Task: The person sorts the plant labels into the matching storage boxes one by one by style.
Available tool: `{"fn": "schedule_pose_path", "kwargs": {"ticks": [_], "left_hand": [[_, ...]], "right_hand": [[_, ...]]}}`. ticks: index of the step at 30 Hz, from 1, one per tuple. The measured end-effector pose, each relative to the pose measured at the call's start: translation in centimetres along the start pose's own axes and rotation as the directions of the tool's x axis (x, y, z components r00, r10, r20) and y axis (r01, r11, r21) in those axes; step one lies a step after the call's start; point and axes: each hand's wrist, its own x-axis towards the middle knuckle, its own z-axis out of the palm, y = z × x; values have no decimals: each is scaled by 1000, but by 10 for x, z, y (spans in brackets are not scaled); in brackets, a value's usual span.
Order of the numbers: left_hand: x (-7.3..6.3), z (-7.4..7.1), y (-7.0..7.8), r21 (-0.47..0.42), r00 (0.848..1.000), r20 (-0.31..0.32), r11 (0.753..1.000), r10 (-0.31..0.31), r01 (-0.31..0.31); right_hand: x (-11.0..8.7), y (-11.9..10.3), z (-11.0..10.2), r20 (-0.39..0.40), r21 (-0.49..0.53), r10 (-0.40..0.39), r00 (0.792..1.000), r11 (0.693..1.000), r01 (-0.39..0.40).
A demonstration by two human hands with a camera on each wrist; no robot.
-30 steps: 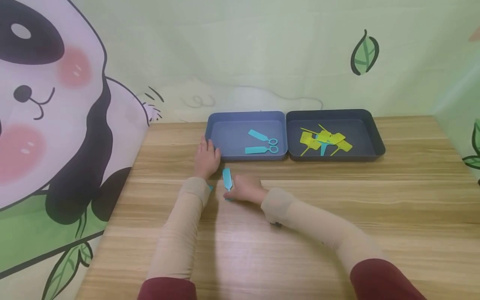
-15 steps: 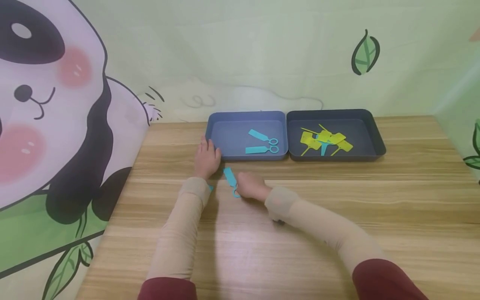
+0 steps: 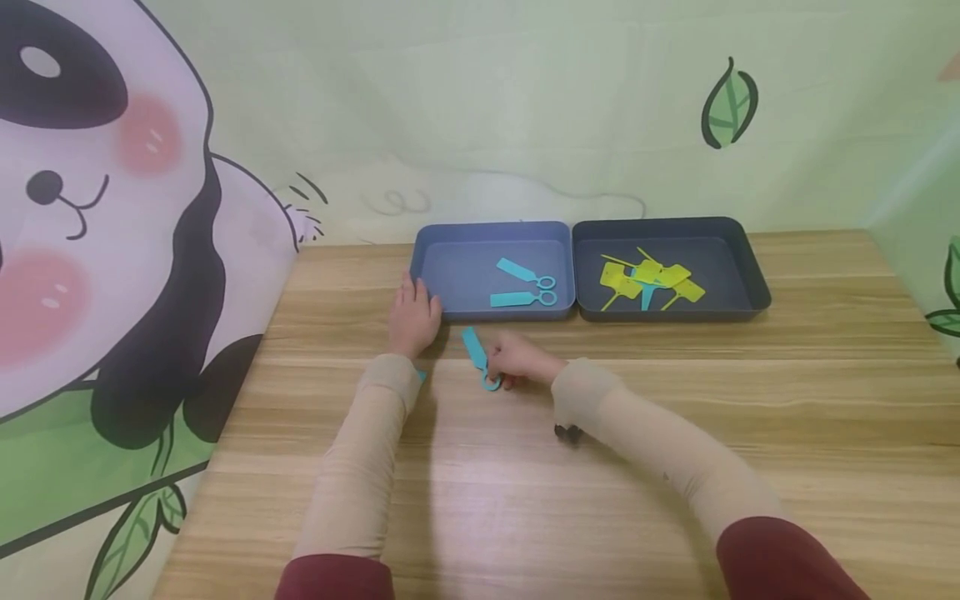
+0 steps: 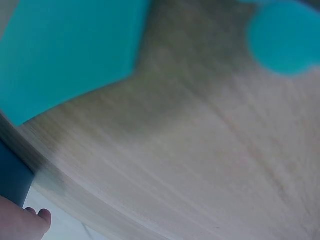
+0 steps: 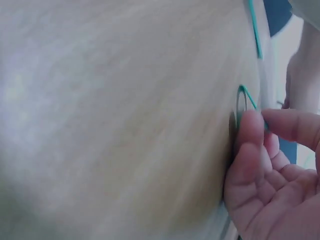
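In the head view my right hand [image 3: 517, 357] pinches a turquoise plastic tag [image 3: 475, 346] near its ring end, just in front of the left tray. The right wrist view shows thumb and finger pressed together on it, the tag seen edge-on [image 5: 242, 88]. My left hand [image 3: 415, 321] rests at the front left corner of the blue-grey tray [image 3: 487, 316], fingers extended along its side. Under the left wrist lies another turquoise piece [image 3: 422, 376], mostly covered by the sleeve. Close up in the left wrist view, a blurred turquoise piece [image 4: 70, 50] fills the upper left.
Two turquoise ring tags [image 3: 522, 298] lie in the blue-grey tray. Against its right side stands a dark tray [image 3: 738, 292] holding several yellow tags [image 3: 678, 277] and a turquoise piece [image 3: 647, 296]. Behind the wooden table [image 3: 675, 400] hangs a printed cloth [image 3: 480, 108].
My right hand has drawn the turquoise tag rightward and slightly away from me, and its ring now shows. The left hand has stayed at the tray corner.
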Motion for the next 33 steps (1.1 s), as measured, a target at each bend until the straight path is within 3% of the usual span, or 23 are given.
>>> {"fn": "schedule_pose_path", "kwargs": {"ticks": [6,13,18,23,29,33], "left_hand": [[0,0,0,12,1000,5,1000,2,-2],[0,1,-1,-1,1000,-4,1000,4,-4],[1,2,-3,-14,1000,-13,1000,14,-14],[1,2,-3,-2,1000,-16,1000,19,-19],[2,3,-3,-6,1000,-3,1000,12,-12],[2,3,-3,-8,1000,-7,1000,11,-11]], "right_hand": [[-1,9,-9,132,217,89,987,969,-117],[-5,16,-22,211,386,91,973,907,-168],[-8,13,-35,188,441,40,981,889,-121],[-10,7,-51,156,446,-11,988,893,-61],[-9,1,-68,18,496,20,1000,868,-26],[-7,-1,-78,-84,538,54,995,843,0]]}}
